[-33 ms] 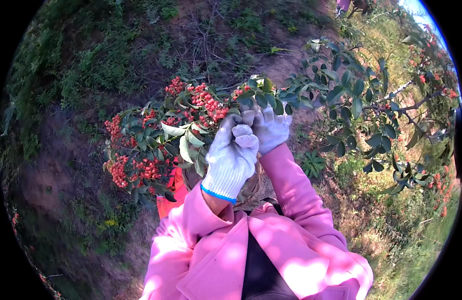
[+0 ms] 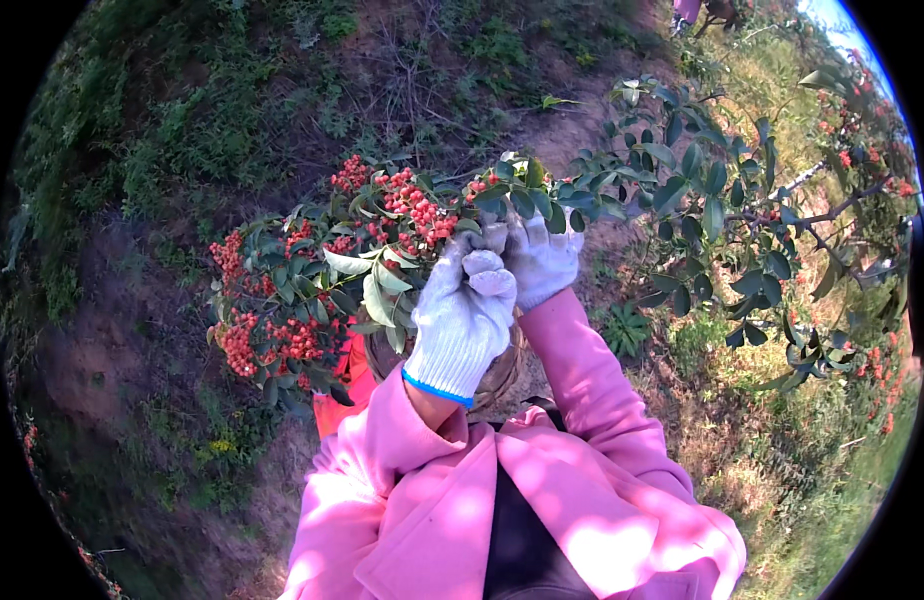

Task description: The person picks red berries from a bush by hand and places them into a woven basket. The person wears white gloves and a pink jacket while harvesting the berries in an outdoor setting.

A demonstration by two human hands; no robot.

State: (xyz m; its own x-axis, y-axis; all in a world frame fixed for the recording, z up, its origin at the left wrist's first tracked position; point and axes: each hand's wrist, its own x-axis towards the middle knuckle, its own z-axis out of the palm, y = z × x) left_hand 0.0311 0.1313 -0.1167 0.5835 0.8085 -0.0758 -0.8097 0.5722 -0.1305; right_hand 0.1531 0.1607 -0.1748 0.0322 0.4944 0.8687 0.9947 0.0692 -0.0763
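A leafy branch with clusters of small red berries (image 2: 414,207) stretches across in front of me. My left hand (image 2: 462,310), in a white knit glove with a blue cuff edge, is closed just below the berries, fingers curled in; what it pinches is hidden. Beside it, touching or nearly so, my right hand (image 2: 544,262) in a similar glove reaches up under the dark green leaves (image 2: 527,190). Its fingers bend at the branch, and their tips are covered by leaves. More red clusters (image 2: 237,342) hang on the left part of the branch.
Below my hands is a brown woven basket (image 2: 502,378), partly covered by my left hand and sleeves. An orange-red item (image 2: 354,385) shows left of it. More thorny-looking branches (image 2: 832,210) spread at the right. Shaded weeds (image 2: 192,150) cover the slope beyond.
Both hands keep almost the same place. The leaves just left of my left hand have shifted slightly, and a little more of the basket shows.
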